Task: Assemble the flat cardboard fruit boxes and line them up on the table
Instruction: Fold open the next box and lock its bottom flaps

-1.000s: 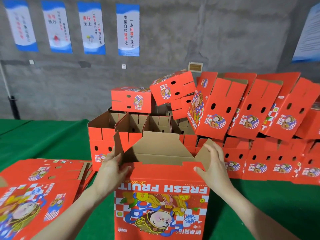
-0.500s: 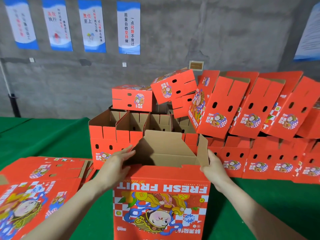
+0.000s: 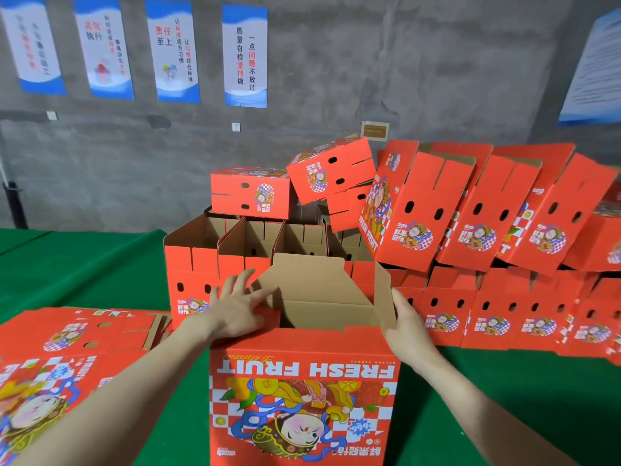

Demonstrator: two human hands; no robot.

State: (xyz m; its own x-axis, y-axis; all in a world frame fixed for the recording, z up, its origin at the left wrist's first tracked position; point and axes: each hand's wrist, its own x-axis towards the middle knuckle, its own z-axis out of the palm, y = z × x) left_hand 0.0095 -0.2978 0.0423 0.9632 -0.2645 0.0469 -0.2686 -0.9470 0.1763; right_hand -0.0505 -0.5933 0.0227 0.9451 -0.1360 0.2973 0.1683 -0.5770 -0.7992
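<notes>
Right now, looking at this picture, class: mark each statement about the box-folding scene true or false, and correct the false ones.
1. The near box has its top open. True.
2. The table cover is blue. False: it is green.
3. The left hand lies on the box with fingers straight. True.
4. The right hand is off the box. False: it touches the right flap.
5. Nothing hangs behind the boxes. False: posters hang on the wall.
</notes>
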